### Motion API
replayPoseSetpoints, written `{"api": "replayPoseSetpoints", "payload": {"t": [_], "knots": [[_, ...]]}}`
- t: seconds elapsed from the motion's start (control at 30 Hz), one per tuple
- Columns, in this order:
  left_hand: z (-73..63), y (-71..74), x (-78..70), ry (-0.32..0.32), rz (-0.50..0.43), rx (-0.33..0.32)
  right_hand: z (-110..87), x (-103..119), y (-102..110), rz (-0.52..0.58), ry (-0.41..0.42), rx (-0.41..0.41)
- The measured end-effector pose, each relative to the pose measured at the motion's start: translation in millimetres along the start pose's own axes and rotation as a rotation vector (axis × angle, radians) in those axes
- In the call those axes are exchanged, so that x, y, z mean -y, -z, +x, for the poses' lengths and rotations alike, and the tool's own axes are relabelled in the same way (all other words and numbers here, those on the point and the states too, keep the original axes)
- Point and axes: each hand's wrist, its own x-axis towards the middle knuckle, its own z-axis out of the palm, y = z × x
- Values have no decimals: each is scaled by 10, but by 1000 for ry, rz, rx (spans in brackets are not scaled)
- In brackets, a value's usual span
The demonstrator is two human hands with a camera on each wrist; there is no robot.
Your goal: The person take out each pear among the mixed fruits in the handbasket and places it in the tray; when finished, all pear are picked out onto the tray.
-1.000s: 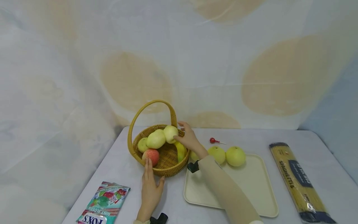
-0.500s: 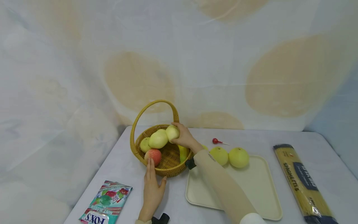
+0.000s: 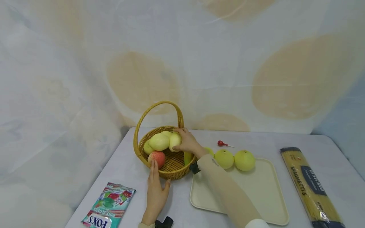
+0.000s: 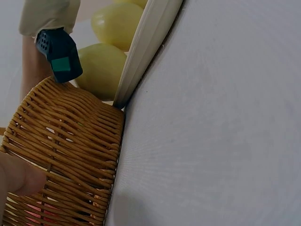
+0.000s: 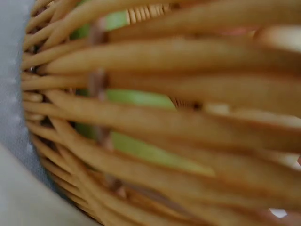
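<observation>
"What does the right hand hold?"

"A pale fruit, gripped between curved fingers and thumb, inside the basket on the bench."

"And the left hand?"

"Fingers extended, gripping nothing, it rests against the basket's near side, fingertips by the red fruit."

In the head view, at seven o'clock from the middle, the candy bag reads "FOX'S" and "MINT". At four o'clock, "SPAGHETTI" runs along the spaghetti packet; its dark label is unclear. Lettering on the right sleeve, at five o'clock, is too small.
</observation>
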Motion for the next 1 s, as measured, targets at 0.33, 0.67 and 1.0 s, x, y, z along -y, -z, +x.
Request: {"api": "replayPoseSetpoints", "payload": {"t": [0.33, 0.67, 1.0], "knots": [[-22, -23, -34, 9, -13, 31, -76, 21, -70, -96, -21, 139], [-9, -6, -28, 35, -3, 35, -126, 34, -54, -40, 44, -39], [15, -5, -29, 37, -10, 51, -209, 16, 17, 213, 4, -225]]}}
